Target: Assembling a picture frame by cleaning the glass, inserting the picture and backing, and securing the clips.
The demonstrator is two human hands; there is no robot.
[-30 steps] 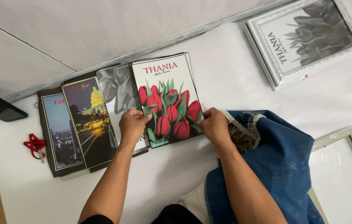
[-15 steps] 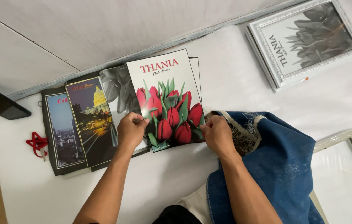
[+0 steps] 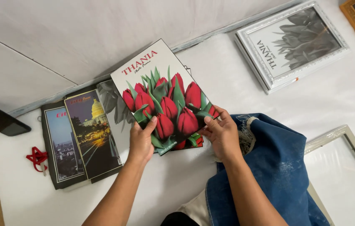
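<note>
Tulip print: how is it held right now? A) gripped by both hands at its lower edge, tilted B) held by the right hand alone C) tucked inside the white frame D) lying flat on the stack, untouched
A: the left hand and right hand each grip the lower edge of the tulip print, which sits tilted above the other prints, far from the white frame.

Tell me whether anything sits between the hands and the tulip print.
Nothing visible does: the left hand and right hand grip the tulip print directly at its lower edge.
</note>
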